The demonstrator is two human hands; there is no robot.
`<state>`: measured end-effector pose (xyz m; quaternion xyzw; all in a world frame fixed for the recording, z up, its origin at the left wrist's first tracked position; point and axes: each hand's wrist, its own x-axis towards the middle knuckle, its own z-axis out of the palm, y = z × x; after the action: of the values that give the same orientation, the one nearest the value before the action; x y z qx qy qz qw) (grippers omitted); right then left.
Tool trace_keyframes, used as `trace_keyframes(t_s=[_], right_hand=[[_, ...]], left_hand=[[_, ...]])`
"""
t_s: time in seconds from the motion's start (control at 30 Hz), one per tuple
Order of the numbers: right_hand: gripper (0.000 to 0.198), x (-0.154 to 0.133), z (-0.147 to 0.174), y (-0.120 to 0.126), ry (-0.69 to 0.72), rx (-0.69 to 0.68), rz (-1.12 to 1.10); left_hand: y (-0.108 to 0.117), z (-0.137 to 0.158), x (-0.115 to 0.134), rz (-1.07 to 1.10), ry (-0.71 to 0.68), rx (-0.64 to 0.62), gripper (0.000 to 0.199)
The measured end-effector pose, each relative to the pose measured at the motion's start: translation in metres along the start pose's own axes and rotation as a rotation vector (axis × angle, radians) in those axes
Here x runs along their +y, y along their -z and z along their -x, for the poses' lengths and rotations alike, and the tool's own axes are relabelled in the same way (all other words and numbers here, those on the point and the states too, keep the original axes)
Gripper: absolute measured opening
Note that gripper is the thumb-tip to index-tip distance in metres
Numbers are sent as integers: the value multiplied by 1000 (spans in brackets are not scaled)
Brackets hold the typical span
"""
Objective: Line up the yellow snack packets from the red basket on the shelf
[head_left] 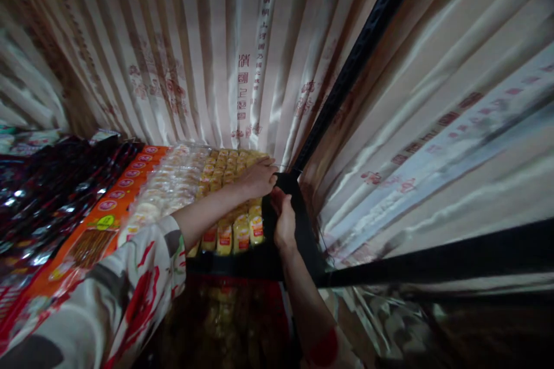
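Note:
My left hand (258, 179) reaches over the right end of the rows of small yellow wrapped packs (225, 236). Its fingers are bent together near the back corner of the black shelf (294, 196). Just below it is my right hand (284, 222), fingers curled and thumb raised, almost touching the left fingertips. A thin pale line, perhaps a cord (283, 166), shows between the left fingers and the foot of the black slotted post (346, 69). What the fingers pinch is too small and dark to make out.
Pleated pale curtains (208, 57) with printed characters hang behind and to the right. Left of the yellow packs lie clear-wrapped pale packs (173, 179), an orange snack package (112, 213) and dark shiny packets (52, 196). A black rail (433, 253) runs off to the right.

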<state>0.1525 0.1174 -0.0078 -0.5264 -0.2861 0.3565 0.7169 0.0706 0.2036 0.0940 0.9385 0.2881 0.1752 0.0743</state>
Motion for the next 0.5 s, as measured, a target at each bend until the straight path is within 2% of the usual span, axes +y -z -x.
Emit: trace_keyframes(t_s=[0.1, 0.2, 0.27, 0.33, 0.4, 0.5], right_hand=[[56, -10, 37, 12, 44, 81, 51], [43, -19, 84, 23, 80, 138, 164], [37, -21, 117, 30, 93, 130, 225], [34, -17, 148, 38, 92, 82, 264], [31, -8, 171, 46, 69, 9, 337], [26, 13, 194, 58, -35, -205, 581]], left_hand=[[3, 45, 37, 198, 39, 13, 34], [3, 99, 70, 398, -26, 3, 34], [0, 136, 87, 506, -49, 41, 33], [-9, 173, 100, 585, -21, 96, 32], [-24, 209, 109, 631, 100, 118, 31], [-57, 261, 114, 622, 332, 14, 31]])
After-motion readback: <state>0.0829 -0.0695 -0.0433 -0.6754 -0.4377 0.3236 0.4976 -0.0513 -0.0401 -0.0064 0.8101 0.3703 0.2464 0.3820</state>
